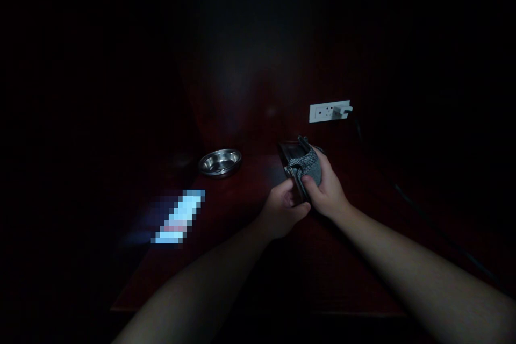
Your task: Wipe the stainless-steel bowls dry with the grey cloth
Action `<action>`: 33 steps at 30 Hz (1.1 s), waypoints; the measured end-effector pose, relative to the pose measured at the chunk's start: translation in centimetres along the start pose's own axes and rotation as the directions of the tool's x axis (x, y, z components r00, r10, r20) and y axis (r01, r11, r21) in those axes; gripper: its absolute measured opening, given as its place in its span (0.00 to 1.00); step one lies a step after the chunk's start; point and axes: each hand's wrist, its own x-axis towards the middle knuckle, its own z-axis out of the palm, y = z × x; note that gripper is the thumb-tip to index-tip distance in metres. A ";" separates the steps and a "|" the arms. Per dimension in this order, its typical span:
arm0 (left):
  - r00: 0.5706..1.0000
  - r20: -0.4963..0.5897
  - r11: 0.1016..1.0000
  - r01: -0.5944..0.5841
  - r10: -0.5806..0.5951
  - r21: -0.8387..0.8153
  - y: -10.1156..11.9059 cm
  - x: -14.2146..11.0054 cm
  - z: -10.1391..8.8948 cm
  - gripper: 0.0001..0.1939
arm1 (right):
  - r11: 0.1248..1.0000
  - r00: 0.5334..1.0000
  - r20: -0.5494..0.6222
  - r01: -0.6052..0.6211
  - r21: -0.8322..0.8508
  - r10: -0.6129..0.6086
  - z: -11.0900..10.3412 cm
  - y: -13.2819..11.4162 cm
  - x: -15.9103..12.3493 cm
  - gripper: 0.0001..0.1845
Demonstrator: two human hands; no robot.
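The scene is very dark. My left hand (282, 208) is closed on the near rim of a tilted metal bowl (289, 157) held just above a dark red wooden table (226, 258). My right hand (328, 185) grips a grey patterned cloth (308, 164) and presses it against the bowl's side. A second steel bowl (220, 162) rests upright on the table to the left of my hands.
A white wall socket (328, 112) with a white plug in it sits behind my hands; a dark cable (403, 193) runs from it down to the right. A glowing blurred screen (179, 217) lies on the table's left side.
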 end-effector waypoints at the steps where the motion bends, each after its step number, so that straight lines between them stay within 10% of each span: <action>1: 1.000 -0.004 1.000 0.004 -0.004 0.003 0.0 0.0 0.0 0.22 | 1.000 1.000 0.001 -0.001 0.002 0.001 0.0 0.0 0.0 0.35; 33: 0.997 0.062 0.997 -0.034 0.038 -0.075 0.3 0.0 -0.1 0.20 | 1.000 1.000 -0.006 0.014 0.007 -0.014 -0.1 -0.1 0.0 0.32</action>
